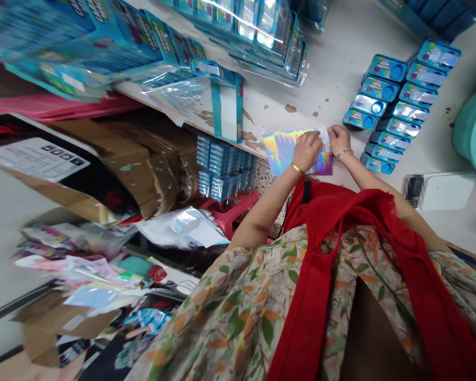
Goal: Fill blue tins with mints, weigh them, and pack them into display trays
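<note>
Shiny holographic sheets (280,153) lie overlapped at the table's near edge, rainbow-coloured and partly covered by my hands. My left hand (307,149), with a gold bangle at the wrist, rests over them, its fingers curled together on a sheet. Close on its right, my right hand (339,139), wearing a thin bracelet, has thumb and fingers pinched at the sheet's right-hand edge. The fingertips are small, so the exact grip is hard to make out. Just beyond my right hand stand rows of small blue tins (381,88) with printed lids.
Wrapped stacks of blue boxes (257,26) fill the back of the table. A blue carton frame (227,108) lies left of the sheets. To the right are a turquoise tub (466,129) and a white flat object (448,190). Below left, a red stool (238,214) holds packed boxes.
</note>
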Demonstrator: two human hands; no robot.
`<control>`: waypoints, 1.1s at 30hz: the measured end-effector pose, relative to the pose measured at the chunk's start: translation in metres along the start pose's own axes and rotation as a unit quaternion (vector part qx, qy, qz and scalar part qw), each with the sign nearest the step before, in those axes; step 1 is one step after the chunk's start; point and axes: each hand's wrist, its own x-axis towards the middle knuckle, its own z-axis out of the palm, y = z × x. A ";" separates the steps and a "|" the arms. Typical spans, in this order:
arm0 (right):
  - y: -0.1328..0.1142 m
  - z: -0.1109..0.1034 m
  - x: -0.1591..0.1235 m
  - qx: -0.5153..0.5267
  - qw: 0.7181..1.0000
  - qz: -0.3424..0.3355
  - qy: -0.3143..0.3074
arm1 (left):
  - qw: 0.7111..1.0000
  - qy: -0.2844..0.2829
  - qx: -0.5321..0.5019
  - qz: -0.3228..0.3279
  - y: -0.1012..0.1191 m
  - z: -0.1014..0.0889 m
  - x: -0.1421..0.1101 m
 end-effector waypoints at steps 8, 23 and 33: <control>-0.022 -0.025 -0.050 -0.019 0.996 -0.086 0.031 | 0.908 0.230 -0.318 -0.147 0.059 -0.038 -0.037; -0.022 -0.155 -0.191 0.171 0.966 0.030 0.191 | 0.882 0.013 -0.444 -0.160 0.159 0.021 -0.002; 0.021 -0.175 -0.180 0.024 0.974 -0.029 0.223 | 0.969 0.042 -0.198 -0.142 0.177 0.053 0.006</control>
